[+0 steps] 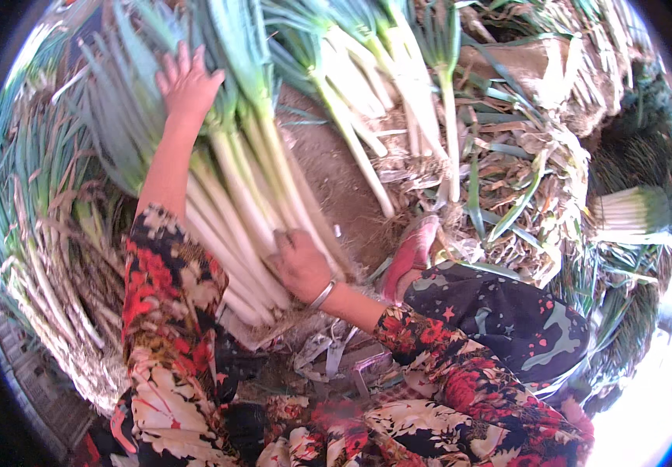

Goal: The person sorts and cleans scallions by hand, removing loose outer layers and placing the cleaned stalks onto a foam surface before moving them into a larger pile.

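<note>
Long green onions (242, 175) with white stalks and green leaves lie in a bundle before me, slanting from the upper left down towards my lap. Spread over their green leaves is my left hand (187, 82), palm down with the fingers apart. My right hand (304, 265), with a silver bangle on the wrist, is curled at the lower white stalks; its fingertips are blurred, so whether it grips a stalk cannot be told. Under the lower stalk ends lies a flat board or card (248, 333). More green onions (347, 82) lie apart on the ground at the upper middle.
Untrimmed green onions (50, 251) with dry leaves and roots are heaped at the left. Peeled dry leaves (505, 192) cover the ground at the right, near my red shoe (409, 251). A bundled lot of onions (631, 213) lies at the far right. Strips of plastic (330, 356) lie near my lap.
</note>
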`<move>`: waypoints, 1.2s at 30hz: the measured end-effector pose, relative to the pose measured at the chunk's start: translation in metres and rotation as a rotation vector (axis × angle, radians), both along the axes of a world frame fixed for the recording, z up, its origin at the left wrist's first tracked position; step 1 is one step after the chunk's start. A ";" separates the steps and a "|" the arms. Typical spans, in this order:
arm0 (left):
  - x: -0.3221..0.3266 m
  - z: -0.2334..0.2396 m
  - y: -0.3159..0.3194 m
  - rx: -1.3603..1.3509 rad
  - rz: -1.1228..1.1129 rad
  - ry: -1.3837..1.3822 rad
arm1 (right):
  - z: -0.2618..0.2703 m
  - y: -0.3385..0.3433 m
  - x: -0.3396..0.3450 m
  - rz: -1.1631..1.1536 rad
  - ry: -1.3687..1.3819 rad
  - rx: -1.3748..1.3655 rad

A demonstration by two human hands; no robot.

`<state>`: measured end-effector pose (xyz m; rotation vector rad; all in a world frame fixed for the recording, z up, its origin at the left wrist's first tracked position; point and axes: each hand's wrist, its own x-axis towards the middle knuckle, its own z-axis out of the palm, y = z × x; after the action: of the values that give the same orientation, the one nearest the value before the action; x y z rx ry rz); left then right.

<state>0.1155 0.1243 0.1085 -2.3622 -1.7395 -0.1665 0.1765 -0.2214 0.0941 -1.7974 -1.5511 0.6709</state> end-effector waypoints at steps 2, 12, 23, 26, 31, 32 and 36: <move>-0.005 -0.006 0.000 0.062 -0.008 -0.032 | 0.010 0.010 0.021 0.047 0.119 -0.250; -0.018 -0.019 -0.051 0.034 -0.147 -0.174 | -0.054 0.060 0.302 -1.020 -0.378 -0.126; -0.023 -0.017 -0.053 -0.043 -0.091 -0.126 | -0.037 0.054 0.324 -0.805 -0.161 -0.039; -0.015 -0.016 -0.052 -0.037 -0.107 -0.117 | -0.056 0.065 0.321 -0.606 -0.378 -0.147; -0.018 0.004 -0.089 -0.140 -0.225 -0.192 | -0.060 0.072 0.285 -0.527 -0.505 -0.327; -0.020 0.005 -0.098 -0.141 -0.235 -0.246 | -0.045 0.074 0.284 -0.476 -0.392 -0.339; 0.022 0.048 -0.171 -0.571 -0.227 -0.826 | 0.001 0.048 0.285 -0.428 0.026 -0.449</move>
<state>0.1380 -0.0470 0.1568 -3.2087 -2.0184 -0.9021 0.4612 -0.1737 0.0951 -2.3435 -0.9902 0.8680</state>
